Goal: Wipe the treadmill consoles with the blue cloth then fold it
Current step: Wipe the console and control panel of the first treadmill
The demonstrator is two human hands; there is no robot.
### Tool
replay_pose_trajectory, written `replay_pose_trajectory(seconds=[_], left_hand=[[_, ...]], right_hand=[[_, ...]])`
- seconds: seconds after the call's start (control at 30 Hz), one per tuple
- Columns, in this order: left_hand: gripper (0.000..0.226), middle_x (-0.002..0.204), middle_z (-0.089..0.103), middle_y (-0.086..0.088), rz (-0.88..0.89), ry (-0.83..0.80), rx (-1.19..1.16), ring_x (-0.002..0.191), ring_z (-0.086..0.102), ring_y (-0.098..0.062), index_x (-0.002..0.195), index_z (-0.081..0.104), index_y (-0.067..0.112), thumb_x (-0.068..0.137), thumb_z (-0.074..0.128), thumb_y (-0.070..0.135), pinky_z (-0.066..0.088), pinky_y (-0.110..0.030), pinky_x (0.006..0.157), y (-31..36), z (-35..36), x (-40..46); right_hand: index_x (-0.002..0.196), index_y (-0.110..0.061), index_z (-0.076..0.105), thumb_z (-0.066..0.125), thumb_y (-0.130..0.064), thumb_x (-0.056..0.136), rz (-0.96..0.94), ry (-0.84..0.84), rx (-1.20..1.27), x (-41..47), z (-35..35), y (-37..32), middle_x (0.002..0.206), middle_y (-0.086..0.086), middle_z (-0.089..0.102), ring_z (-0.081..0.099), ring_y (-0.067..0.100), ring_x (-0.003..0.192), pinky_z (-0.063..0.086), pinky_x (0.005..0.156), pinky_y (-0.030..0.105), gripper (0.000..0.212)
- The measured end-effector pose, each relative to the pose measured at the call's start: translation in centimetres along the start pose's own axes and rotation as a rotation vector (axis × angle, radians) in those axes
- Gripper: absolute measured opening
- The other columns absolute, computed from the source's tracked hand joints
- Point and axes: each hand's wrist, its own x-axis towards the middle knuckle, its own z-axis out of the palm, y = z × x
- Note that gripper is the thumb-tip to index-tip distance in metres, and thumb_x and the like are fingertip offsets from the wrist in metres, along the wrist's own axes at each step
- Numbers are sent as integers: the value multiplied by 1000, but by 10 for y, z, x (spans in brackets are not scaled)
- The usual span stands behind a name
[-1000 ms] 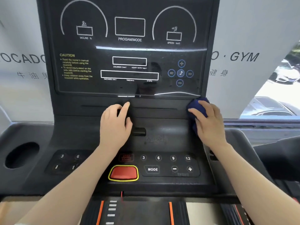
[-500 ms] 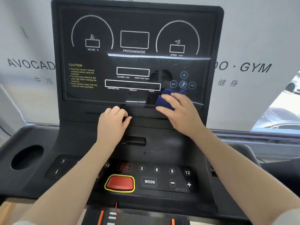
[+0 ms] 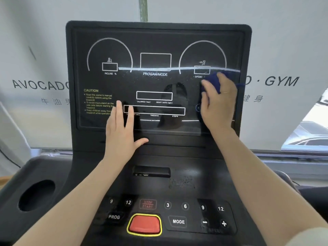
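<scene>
A white banner (image 3: 284, 41) fills the background, with "AVOCADO · GYM" lettering (image 3: 282, 81) at mid-height on both sides. Parked cars (image 3: 308, 132) show through a window at the right edge. A grey pole (image 3: 143, 8) rises at top centre.

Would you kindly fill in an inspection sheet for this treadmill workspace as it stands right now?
Surface: the glossy display panel of the treadmill console shows faint streaks and reflections.
Job's things: blue cloth, bunched, pressed on the panel near the SPEED dial.
Clutter: nothing seen.
Grips: right hand holds the cloth against the panel; left hand lies flat, fingers straight, on the panel's lower left.
Cables: a thin dark cable at the far left; its ends cannot be told.
Surroundings: cup holder, red button, white gym wall banner, parked cars through a window.
</scene>
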Motion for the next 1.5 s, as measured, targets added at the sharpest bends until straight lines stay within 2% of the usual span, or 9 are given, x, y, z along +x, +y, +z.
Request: replay_pose_trajectory(seconds=[0.23, 0.37, 0.5, 0.7, 1.03, 1.1, 1.27, 1.33, 1.5], left_hand=[[124, 152, 4, -30, 23, -39, 33, 140, 8, -45, 148, 13, 7, 55, 78, 58, 15, -51, 112, -6, 0, 11], [128, 153, -9, -26, 39, -107, 40, 142, -4, -40, 149, 2, 10, 57, 73, 64, 5, -48, 114, -7, -6, 18], [133, 153, -10, -24, 55, -128, 100, 142, -5, -39, 149, 1, 9, 52, 69, 71, 3, -47, 114, -7, -11, 24], [133, 155, -4, -20, 51, -172, 59, 143, 1, -35, 149, 5, 8, 51, 69, 72, 6, -46, 115, -11, -12, 26], [131, 155, -14, -16, 50, -189, 7, 144, -8, -31, 149, -3, 12, 57, 70, 69, 1, -44, 115, -11, -12, 25], [130, 155, -15, -16, 53, -190, 12, 144, -8, -30, 149, -3, 13, 57, 69, 70, 0, -44, 115, -11, -12, 26], [123, 156, -13, -13, 92, -165, 4, 144, -7, -28, 149, -2, 15, 61, 66, 70, 0, -46, 114, -20, -11, 25], [121, 156, -14, -11, 91, -162, 6, 144, -8, -26, 149, -3, 17, 63, 63, 71, -1, -48, 114, -22, -10, 26], [110, 157, -4, -13, 140, -130, -93, 145, 0, -28, 149, 7, 13, 69, 59, 68, 2, -45, 114, -28, -10, 27]], right_hand=[[106, -22, 71, 55, -24, 89, -560, -205, 51, -50, 14, -35, 128, 12, 58, 52, 37, 113, 40, 98, 48, 24], [107, -35, 69, 58, -32, 87, -310, -119, -72, -22, 5, -13, 131, 3, 56, 41, 29, 115, 28, 89, 40, 23], [113, -30, 66, 53, -27, 90, 61, -52, -69, 16, -10, 15, 140, 5, 45, 36, 34, 120, 28, 92, 43, 27], [113, -21, 67, 46, -30, 87, 257, 48, -57, 24, 2, -5, 137, 14, 48, 45, 43, 115, 35, 91, 50, 34], [108, -32, 69, 58, -23, 83, -490, -219, -7, -28, 22, -57, 132, 5, 55, 46, 32, 112, 37, 84, 41, 29], [106, -32, 70, 59, -21, 80, -394, -158, -31, -9, 17, -44, 130, 5, 57, 50, 33, 106, 39, 81, 40, 30], [116, -29, 65, 51, -21, 85, 345, 56, -56, 33, 10, -30, 139, 7, 46, 43, 38, 118, 35, 91, 48, 35], [119, -31, 63, 48, -21, 87, 509, 86, -37, 36, 17, -45, 144, 6, 39, 36, 36, 124, 32, 96, 51, 37], [117, -28, 64, 50, -25, 83, 263, 16, -18, 19, 44, -99, 142, 11, 42, 37, 38, 119, 31, 92, 50, 37]])
